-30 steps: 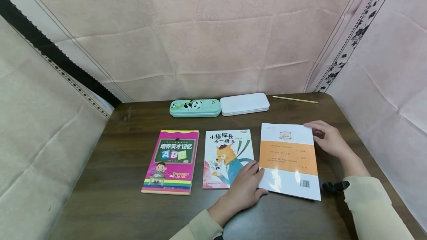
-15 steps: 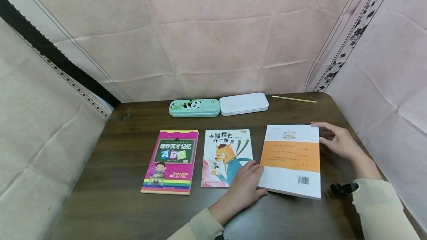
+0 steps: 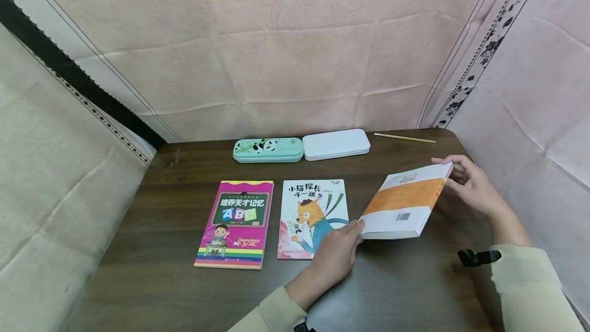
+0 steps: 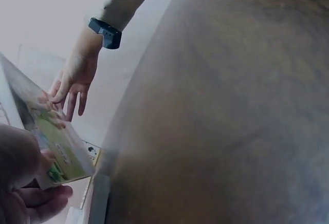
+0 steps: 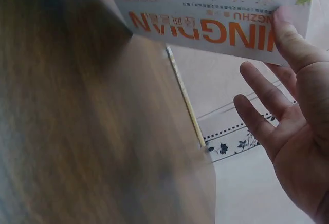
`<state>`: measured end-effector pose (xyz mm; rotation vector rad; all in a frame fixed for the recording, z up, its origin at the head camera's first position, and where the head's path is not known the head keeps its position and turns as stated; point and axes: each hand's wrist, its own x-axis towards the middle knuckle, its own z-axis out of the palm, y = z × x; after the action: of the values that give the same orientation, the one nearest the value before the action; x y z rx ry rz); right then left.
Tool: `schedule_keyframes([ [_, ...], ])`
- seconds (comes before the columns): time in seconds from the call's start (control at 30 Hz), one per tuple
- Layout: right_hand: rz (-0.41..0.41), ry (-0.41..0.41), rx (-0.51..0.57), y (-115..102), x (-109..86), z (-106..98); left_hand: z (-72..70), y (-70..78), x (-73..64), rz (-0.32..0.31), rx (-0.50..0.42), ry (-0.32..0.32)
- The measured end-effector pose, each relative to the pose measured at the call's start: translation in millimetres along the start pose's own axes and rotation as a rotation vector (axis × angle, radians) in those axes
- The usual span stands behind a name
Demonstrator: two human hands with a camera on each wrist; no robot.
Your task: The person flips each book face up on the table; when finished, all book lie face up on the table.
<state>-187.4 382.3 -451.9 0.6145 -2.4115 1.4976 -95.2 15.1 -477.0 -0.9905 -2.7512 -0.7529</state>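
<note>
Both hands hold a thick white-and-orange book (image 3: 401, 196), tilted above the table with its barcode side up. My left hand (image 3: 333, 252) grips its near-left corner, the thumb (image 4: 45, 160) against the illustrated cover in the left wrist view. At the opposite far-right corner, my right hand (image 3: 477, 186) pinches the edge between thumb and fingers. The right wrist view shows the right thumb (image 5: 293, 39) on the cover with large orange letters, two other fingers spread away from it. Left of the book lies a cat picture book (image 3: 311, 214), partly overlapped by the left hand.
A magenta ABC book (image 3: 235, 224) lies farther left on the dark wooden table (image 3: 152, 250). Along the back edge stand a green panda pencil case (image 3: 269, 150), a white case (image 3: 336, 145) and a thin yellowish stick (image 3: 405, 138). Fabric curtains (image 3: 286, 55) surround the table.
The white-and-orange book lay nearly flat; it has shifted right and its right side is now lifted and tilted. The left hand now grips its corner; the right hand has risen with the book.
</note>
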Motion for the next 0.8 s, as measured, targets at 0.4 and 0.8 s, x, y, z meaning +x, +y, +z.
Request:
schedule_keyframes([
  [0.4,0.013,0.119,-0.050,-18,19.4,7,-12.5,0.6,-1.7,-0.008,-0.165,0.148],
  [0.8,0.361,0.075,-0.223,-25,31.8,19,-14.0,1.2,-2.0,-0.181,-0.578,0.072],
])
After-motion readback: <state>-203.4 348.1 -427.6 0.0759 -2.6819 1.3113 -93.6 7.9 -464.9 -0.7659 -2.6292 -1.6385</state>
